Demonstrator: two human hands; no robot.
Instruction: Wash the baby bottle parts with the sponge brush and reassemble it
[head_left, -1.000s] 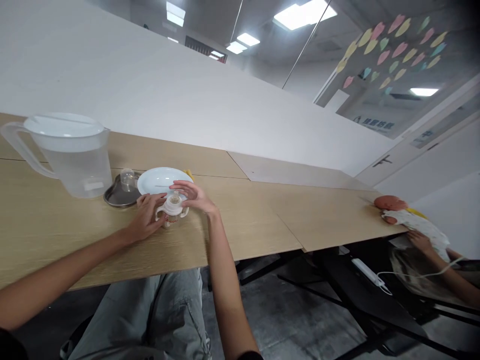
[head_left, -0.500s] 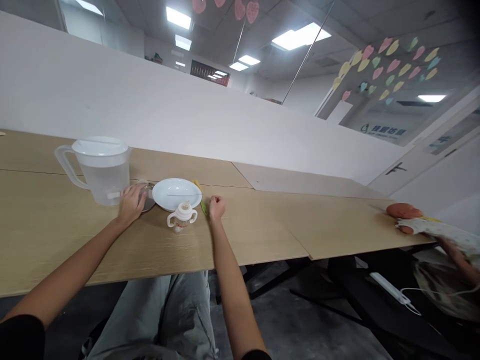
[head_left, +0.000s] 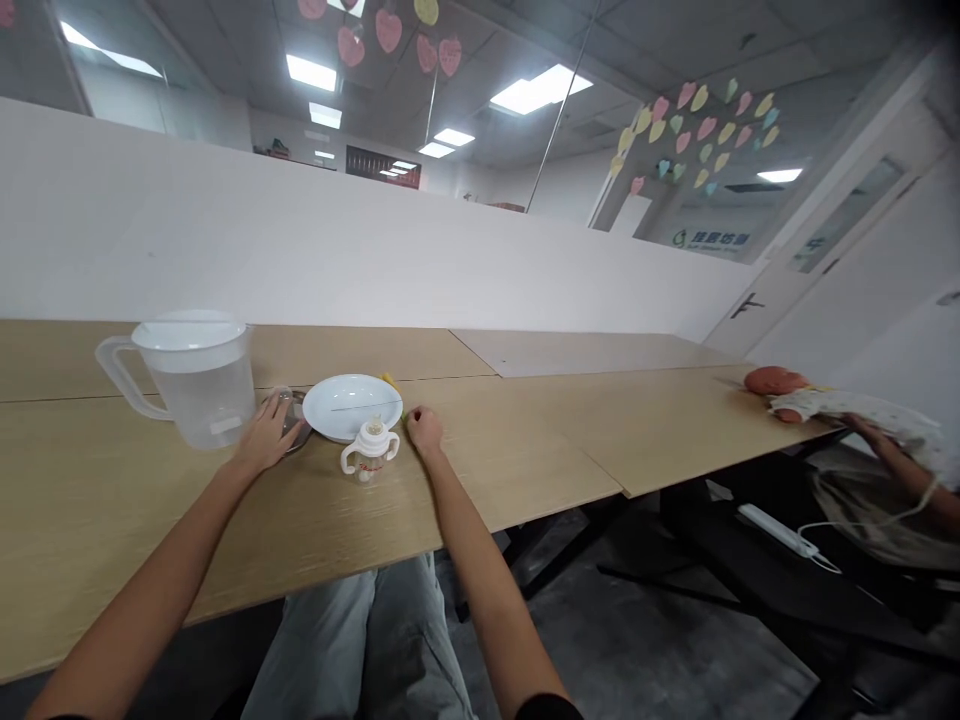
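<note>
My left hand [head_left: 264, 436] is curled over a clear, round lid-like piece [head_left: 297, 432] with a dark rim, between the pitcher and the bowl. Its fingers and thumb rest round the piece, whose top they partly cover. To the right, my right hand [head_left: 424, 431] lies closed on the table; whatever its fingers may hold is hidden. A slim yellow-and-green utensil [head_left: 389, 381] reaches from behind the bowl toward that fist, mostly concealed. Between my hands sits a white oval bowl [head_left: 352, 402] with a thin dark line across it. A two-handled baby bottle [head_left: 372, 450] stands upright before it.
A translucent pitcher [head_left: 202, 390] of water stands on the left of the wooden table [head_left: 517, 440]. At the far right, a baby doll [head_left: 776, 381] in white clothing lies by another person's arm [head_left: 892, 455]. A white power strip [head_left: 776, 530] rests below table height.
The head view has shifted and tilted upward. My right fist has come closer to the bowl and now covers the green part of the utensil. My left hand stays at the clear piece.
</note>
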